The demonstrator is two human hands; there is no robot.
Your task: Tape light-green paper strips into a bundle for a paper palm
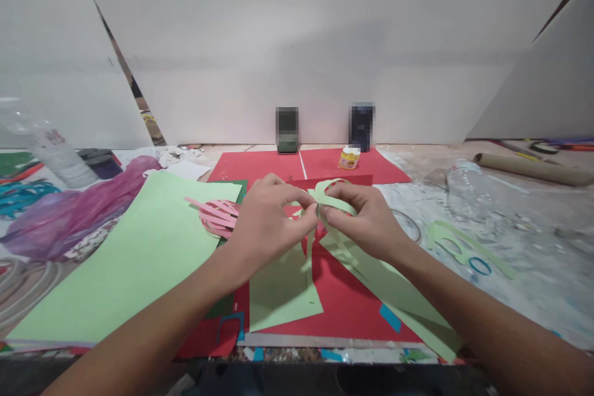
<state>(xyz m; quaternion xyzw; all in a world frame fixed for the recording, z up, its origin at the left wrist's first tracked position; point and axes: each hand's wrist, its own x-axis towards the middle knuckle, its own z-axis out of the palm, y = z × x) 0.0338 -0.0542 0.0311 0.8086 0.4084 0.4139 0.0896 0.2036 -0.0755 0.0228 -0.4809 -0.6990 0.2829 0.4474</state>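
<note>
Looped light-green paper strips (342,203) are held up between my two hands over the red sheet (352,297). My left hand (273,213) is closed, thumb and forefinger pinching the strips where they meet. From the other side my right hand (364,216) also grips the strips, with loops standing out between its fingers. Loose strip ends hang down below. Beneath lie cut light-green paper pieces (283,297). A bundle of pink paper strips (218,216) rests just left of my left hand.
A large light-green sheet (120,260) covers the left side, near a pink plastic bag (88,216) and a plastic bottle (60,151). A small yellow jar (349,159) stands behind my hands. Right are a clear bottle (468,189), a cardboard tube (529,167) and green paper cut-offs (448,241).
</note>
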